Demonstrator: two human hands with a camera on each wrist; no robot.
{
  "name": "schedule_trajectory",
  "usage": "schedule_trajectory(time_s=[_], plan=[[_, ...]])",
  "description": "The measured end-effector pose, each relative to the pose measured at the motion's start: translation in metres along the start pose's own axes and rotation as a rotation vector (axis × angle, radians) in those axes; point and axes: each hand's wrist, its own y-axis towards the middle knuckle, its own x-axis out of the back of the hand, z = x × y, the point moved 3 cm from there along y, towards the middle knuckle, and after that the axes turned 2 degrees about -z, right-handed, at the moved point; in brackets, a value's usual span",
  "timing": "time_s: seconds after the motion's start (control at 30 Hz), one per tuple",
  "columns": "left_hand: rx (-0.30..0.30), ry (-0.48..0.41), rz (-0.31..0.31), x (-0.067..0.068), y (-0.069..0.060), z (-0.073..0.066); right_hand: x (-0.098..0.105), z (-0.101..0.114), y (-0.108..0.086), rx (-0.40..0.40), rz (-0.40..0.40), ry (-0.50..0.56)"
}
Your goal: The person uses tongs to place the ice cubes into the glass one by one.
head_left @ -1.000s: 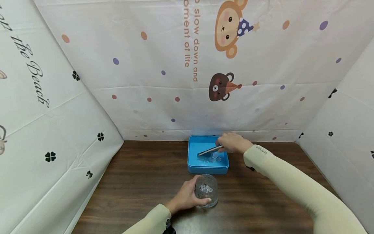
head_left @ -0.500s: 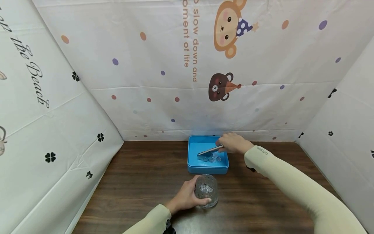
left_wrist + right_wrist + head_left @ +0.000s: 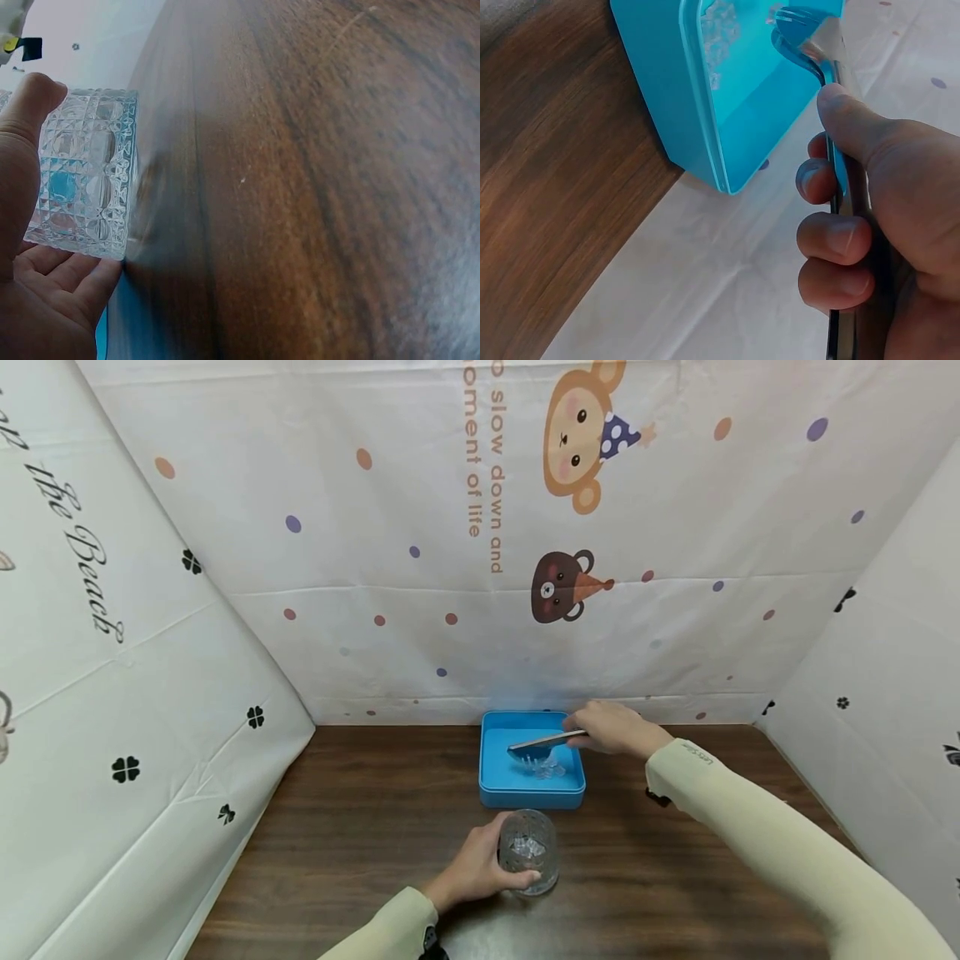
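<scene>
My left hand (image 3: 480, 860) grips a clear, cut-pattern glass (image 3: 529, 852) that stands on the table, thumb on the near side. Clear pieces show inside the glass, and its faceted wall fills part of the left wrist view (image 3: 86, 176). Over the blue box (image 3: 531, 798), my right hand (image 3: 611, 727) holds metal tongs (image 3: 546, 741) with fingers wrapped round the arms. The tongs' fork-like end (image 3: 802, 22) shows in the right wrist view, pointing into the box. Several clear ice-like pieces (image 3: 551, 768) lie on its floor. Whether the tongs hold a piece is unclear.
The dark wood-grain table (image 3: 375, 810) extends on both sides of the box and glass. White printed sheets form a back wall (image 3: 360, 543) close behind the box. Another white sheet (image 3: 150, 718) rises at the left, and one at the right.
My right hand has shifted slightly right, and the tongs have risen a little within the box. The left hand and the glass stay put. The head view has tilted slightly.
</scene>
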Motion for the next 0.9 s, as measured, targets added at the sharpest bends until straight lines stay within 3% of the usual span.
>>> schedule_trajectory(time_s=[0.57,0.9], plan=[[0.007,-0.009,0.004,0.000,-0.002,0.000,0.022,-0.008,-0.028,-0.050,-0.153,0.123],[-0.018,-0.006,-0.008,0.000,-0.001,0.000,0.028,-0.016,-0.037,-0.062,-0.222,0.120]])
